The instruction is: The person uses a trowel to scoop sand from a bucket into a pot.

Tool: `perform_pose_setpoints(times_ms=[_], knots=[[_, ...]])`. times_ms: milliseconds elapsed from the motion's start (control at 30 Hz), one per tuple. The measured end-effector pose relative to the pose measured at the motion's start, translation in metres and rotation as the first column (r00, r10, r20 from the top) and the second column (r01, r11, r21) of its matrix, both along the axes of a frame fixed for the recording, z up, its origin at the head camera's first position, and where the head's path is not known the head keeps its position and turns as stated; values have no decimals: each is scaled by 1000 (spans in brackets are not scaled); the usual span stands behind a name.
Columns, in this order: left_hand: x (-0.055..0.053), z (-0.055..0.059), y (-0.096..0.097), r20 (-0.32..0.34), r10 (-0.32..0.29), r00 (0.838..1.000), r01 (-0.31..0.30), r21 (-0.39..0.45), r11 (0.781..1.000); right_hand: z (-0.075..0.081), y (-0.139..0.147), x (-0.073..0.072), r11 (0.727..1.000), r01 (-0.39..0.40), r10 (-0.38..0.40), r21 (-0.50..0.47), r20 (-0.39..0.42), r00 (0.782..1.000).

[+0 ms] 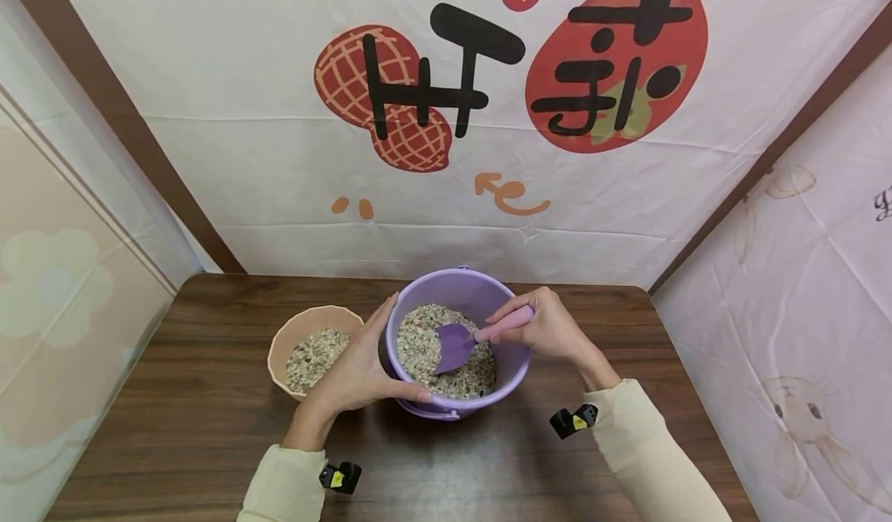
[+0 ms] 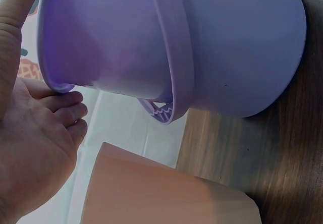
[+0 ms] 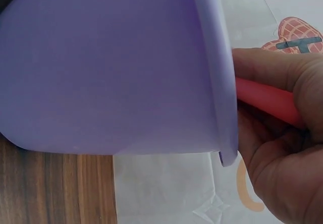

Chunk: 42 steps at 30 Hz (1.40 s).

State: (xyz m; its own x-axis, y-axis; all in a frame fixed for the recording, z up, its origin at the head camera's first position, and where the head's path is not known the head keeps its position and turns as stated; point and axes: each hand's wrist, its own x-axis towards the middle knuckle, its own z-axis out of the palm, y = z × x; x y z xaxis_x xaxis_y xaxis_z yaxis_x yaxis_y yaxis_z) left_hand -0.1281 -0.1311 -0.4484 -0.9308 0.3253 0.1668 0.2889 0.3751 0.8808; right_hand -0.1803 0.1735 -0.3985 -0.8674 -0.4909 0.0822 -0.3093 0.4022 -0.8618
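A purple bucket (image 1: pixel 512 379) stands on the table, partly filled with pale, grainy mixed bits (image 1: pixel 418 336). My left hand (image 1: pixel 358 367) holds the bucket's left side, its thumb over the front rim and its fingers along the left edge. In the left wrist view the fingers (image 2: pixel 68 114) bend at the rim. My right hand (image 1: pixel 547 328) grips the pink handle (image 1: pixel 507 323) of a small shovel, whose purple blade (image 1: pixel 454 348) rests in the grains. The right wrist view shows that handle (image 3: pixel 270 100) between thumb and fingers; the bucket wall (image 3: pixel 111 72) hides the blade.
Left of the bucket, close to my left forearm, is a peach bowl (image 1: pixel 280 352) holding similar grains. The bucket's own handle (image 2: pixel 174 47) hangs down its side. A printed white cloth (image 1: pixel 279 173) rises behind the brown wooden table (image 1: pixel 188 398).
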Motion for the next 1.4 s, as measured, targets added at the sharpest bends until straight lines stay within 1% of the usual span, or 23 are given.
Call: perform_pose_setpoints(times_ms=[133,200,400,533,733,833,1000,1100,1233,1333,1367,1400], knots=[[0,0,0,-6,-2,1000,2,3,1000,-2,0,0,1000,-16,16,-17,-9,1000],[0,0,0,-6,-4,1000,4,5,1000,-3,0,1,999,-21,21,-32,0,1000],[1,0,0,-2,-5,1000,5,7,1000,-4,-1,2,998,1,0,-62,23,1000],[1,0,0,-1,-4,1000,4,9,1000,-5,-1,3,996,34,-32,-81,26,999],[0,1,1,-18,-12,1000,13,25,1000,-7,-4,3,992,55,-49,-111,55,997],[0,1,1,-21,-17,1000,17,31,999,-7,-5,3,993,62,-57,-96,62,996],[0,1,0,-14,-15,1000,15,22,1000,-5,-8,4,996,78,-75,-37,71,995],[-1,1,0,-23,-20,1000,20,25,999,-3,-9,5,996,90,-89,-4,79,993],[-2,-1,0,-37,-26,999,27,34,999,-4,-9,5,993,108,-110,41,54,992],[-2,-1,0,-39,-25,999,26,37,999,-6,-9,4,993,112,-113,43,24,993],[-1,-1,1,-41,-24,999,26,41,999,-6,-9,4,993,110,-111,36,23,994],[0,4,1,-37,-24,999,26,47,999,-6,-9,4,994,110,-110,30,22,994]])
